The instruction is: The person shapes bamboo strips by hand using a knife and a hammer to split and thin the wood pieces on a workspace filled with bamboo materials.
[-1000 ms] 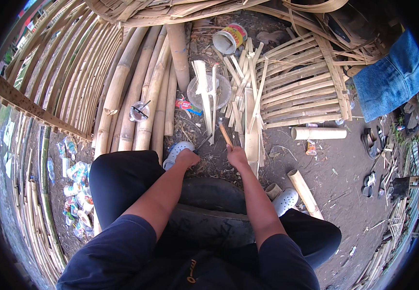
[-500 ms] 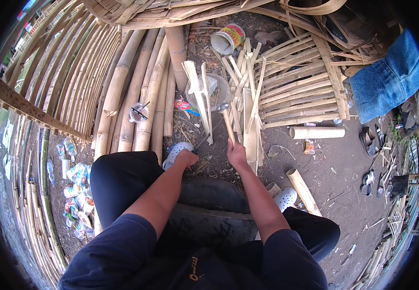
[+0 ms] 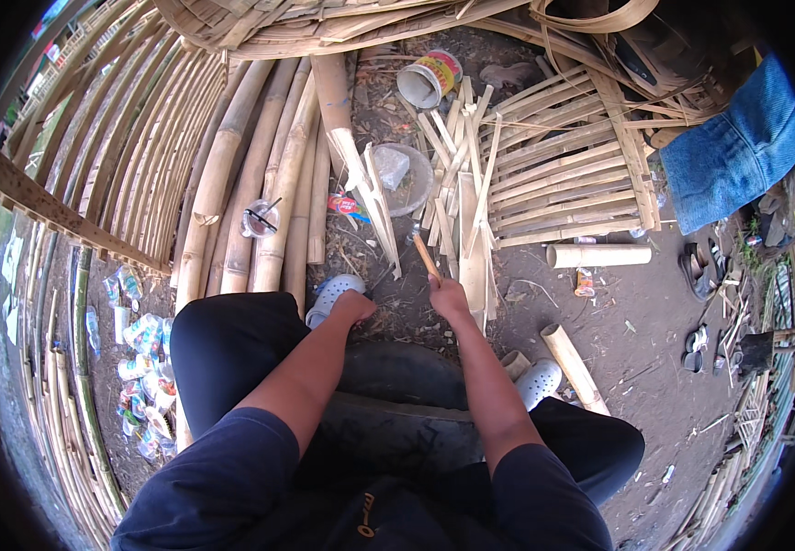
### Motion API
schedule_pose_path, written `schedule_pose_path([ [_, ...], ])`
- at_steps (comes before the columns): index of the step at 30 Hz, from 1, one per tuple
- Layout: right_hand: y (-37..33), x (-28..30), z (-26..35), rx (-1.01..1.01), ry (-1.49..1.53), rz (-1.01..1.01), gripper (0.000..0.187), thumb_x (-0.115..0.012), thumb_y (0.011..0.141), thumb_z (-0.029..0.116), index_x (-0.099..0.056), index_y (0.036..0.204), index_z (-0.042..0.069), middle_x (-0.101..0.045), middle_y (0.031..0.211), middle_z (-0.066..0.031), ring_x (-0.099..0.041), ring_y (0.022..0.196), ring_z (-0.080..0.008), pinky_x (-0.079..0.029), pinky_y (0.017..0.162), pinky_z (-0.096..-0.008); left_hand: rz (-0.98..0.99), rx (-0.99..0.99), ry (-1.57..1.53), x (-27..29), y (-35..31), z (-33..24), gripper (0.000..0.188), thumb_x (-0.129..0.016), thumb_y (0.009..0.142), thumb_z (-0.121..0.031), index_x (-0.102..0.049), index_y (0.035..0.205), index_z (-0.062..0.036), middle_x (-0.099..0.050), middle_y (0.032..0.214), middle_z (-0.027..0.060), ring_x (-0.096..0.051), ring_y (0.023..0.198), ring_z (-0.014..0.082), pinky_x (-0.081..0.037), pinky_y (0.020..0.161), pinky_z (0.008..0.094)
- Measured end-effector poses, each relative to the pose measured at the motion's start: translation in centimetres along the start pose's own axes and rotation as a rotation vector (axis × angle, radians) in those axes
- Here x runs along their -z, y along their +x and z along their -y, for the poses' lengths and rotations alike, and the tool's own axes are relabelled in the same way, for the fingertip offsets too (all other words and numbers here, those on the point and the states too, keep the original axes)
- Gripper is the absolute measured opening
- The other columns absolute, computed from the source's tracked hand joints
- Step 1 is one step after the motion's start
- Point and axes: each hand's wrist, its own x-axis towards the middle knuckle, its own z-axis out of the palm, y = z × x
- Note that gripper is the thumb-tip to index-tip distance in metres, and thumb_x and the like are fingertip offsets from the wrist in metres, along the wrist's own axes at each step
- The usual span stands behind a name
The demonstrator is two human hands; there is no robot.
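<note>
The 2 hands are apart. The right hand (image 3: pixel 449 299) is closed around the wooden handle of 1 hammer (image 3: pixel 427 255), its head directed to 11 o'clock. The left hand (image 3: pixel 352 309), at 9 o'clock from the right, is located beside 1 shoe (image 3: pixel 335 292); its grip cannot be determined. From the right hand, 1 split bamboo piece (image 3: pixel 379 207) is at 11 o'clock; bamboo strips (image 3: pixel 468 216) are at 12 o'clock.

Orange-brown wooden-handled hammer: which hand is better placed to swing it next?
Likely the right hand: it grips the hammer. The left hand is apart, by a pale perforated clog.
</note>
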Motion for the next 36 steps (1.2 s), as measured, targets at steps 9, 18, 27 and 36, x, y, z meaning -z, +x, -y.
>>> schedule_pose_path([
  [9,-0.3,2.2,3.5,0.034,-0.020,-0.042,0.056,-0.042,0.095,0.044,-0.067,0.080,-0.005,-0.064,0.081,-0.0281,-0.062,0.083,-0.0444,-0.049,0.078,-0.0503,0.010,0.062,-0.059,-0.2,0.7,1.2,0.029,-0.056,0.075,-0.022,-0.069,0.076,0.0047,-0.068,0.075,0.0176,-0.069,0.072,0.0262,-0.053,0.067,0.0364],
  [18,-0.9,0.1,1.1,0.030,0.078,-0.265,0.042,-0.049,0.095,0.035,-0.060,0.082,-0.004,-0.063,0.078,-0.0277,-0.062,0.078,-0.0462,-0.051,0.072,-0.0485,0.013,0.100,-0.185,0.9,-2.1,-2.1,0.030,-0.054,0.072,-0.018,-0.068,0.083,0.0061,-0.069,0.080,0.0187,-0.069,0.075,0.0289,-0.053,0.069,0.0358],
  [27,1.1,-0.8,-2.3,-0.012,0.233,-0.188,0.059,-0.045,0.095,0.049,-0.063,0.081,-0.005,-0.062,0.070,-0.0210,-0.062,0.066,-0.0331,-0.048,0.063,-0.0436,0.025,0.110,-0.156,-0.6,-1.4,1.1,0.022,-0.055,0.071,-0.015,-0.066,0.072,0.0046,-0.065,0.067,0.0156,-0.064,0.056,0.0249,-0.050,0.053,0.0355],
  [36,-1.6,2.7,1.4,-0.341,0.964,0.252,0.047,-0.070,0.078,0.056,-0.047,0.072,0.015,-0.035,0.053,0.0064,-0.031,0.040,-0.0049,-0.027,0.035,-0.0216,-0.064,0.149,-0.230,-1.0,-2.3,1.5,0.021,-0.057,0.071,-0.016,-0.066,0.070,0.0030,-0.065,0.066,0.0141,-0.064,0.055,0.0227,-0.050,0.055,0.0349],
])
